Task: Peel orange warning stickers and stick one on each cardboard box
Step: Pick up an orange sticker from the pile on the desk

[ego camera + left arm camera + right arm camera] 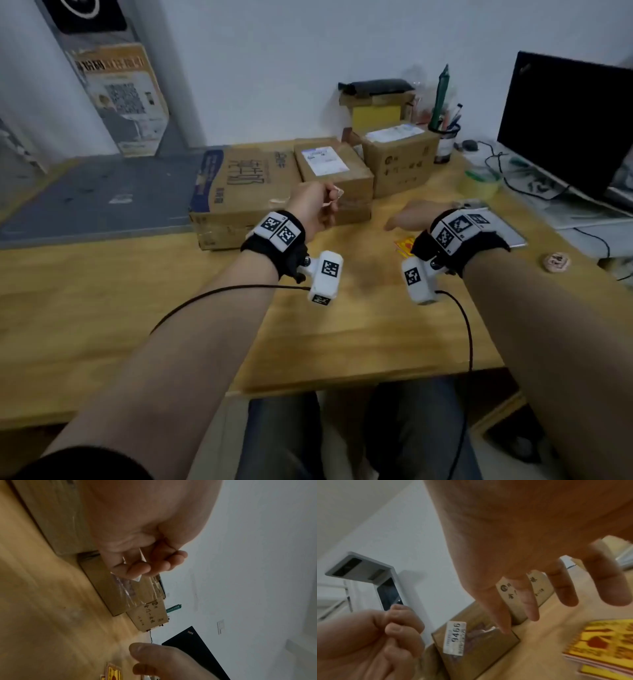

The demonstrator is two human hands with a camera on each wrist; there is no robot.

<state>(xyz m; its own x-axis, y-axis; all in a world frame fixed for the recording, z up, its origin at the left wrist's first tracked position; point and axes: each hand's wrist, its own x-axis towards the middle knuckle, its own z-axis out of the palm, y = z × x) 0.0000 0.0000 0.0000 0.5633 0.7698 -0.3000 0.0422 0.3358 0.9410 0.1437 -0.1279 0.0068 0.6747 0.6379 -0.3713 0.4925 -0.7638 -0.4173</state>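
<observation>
A pale scrap [335, 196] is pinched by the left hand [313, 209] before the middle box [334, 171]; the right hand [416, 216] is spread over bare counter [359, 318] beside the stickers [404, 246].

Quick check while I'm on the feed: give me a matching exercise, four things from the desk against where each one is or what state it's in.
Things:
1. left hand
2. right hand
3. orange stickers
4. laptop

Places or states:
A. flat on the desk beneath the right wrist
B. fingers spread, holding nothing
C. screen dark, at the desk's right edge
D. curled, pinching a thin clear scrap

Pairs: 1-D, 2-B, 3-A, 4-C
</observation>
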